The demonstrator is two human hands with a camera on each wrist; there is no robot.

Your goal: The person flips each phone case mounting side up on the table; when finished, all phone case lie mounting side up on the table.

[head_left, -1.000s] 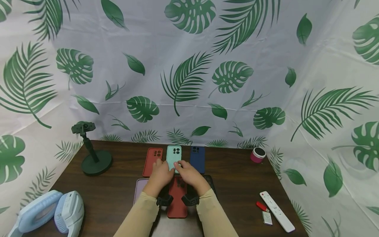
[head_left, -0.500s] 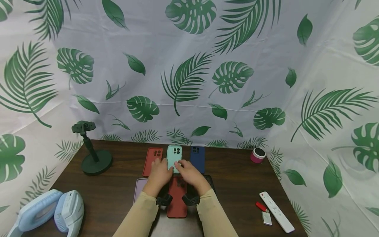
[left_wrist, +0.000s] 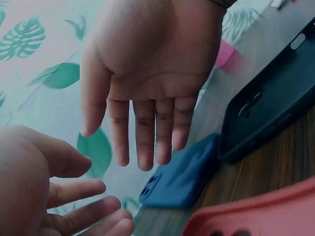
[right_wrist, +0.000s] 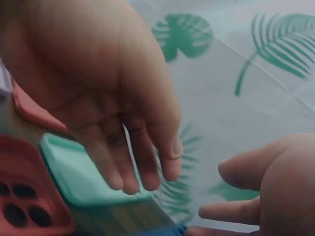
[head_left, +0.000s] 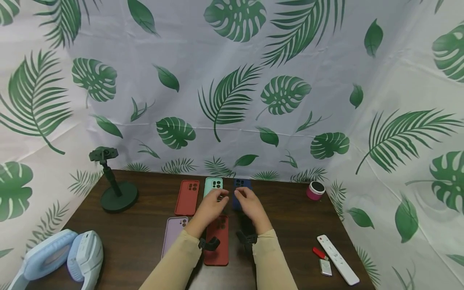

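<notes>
My left hand (head_left: 211, 208) hovers beside the lower part of a mint-green phone case (head_left: 213, 183), its fingers loosely bent and holding nothing. Over the dark blue phone case (head_left: 237, 204) hangs my right hand (head_left: 253, 209), also holding nothing. The palms face each other with a gap between. In the left wrist view, the right hand's fingers (left_wrist: 144, 128) extend nearly straight above the blue case (left_wrist: 172, 182). The right wrist view shows the mint case (right_wrist: 81, 172) behind the left hand. A red phone case (head_left: 216, 257) lies between the forearms.
Another red case (head_left: 187, 197) and a lilac case (head_left: 172, 231) lie to the left. A black case (left_wrist: 275, 93) shows in the left wrist view. Headphones (head_left: 85, 257) and a stand (head_left: 117, 197) are at left; a remote (head_left: 338, 259) and pink round container (head_left: 315, 190) at right.
Both hands have lifted off the mint case and shifted right, the right hand farther, so the gap between them has widened. The lilac case now shows more.
</notes>
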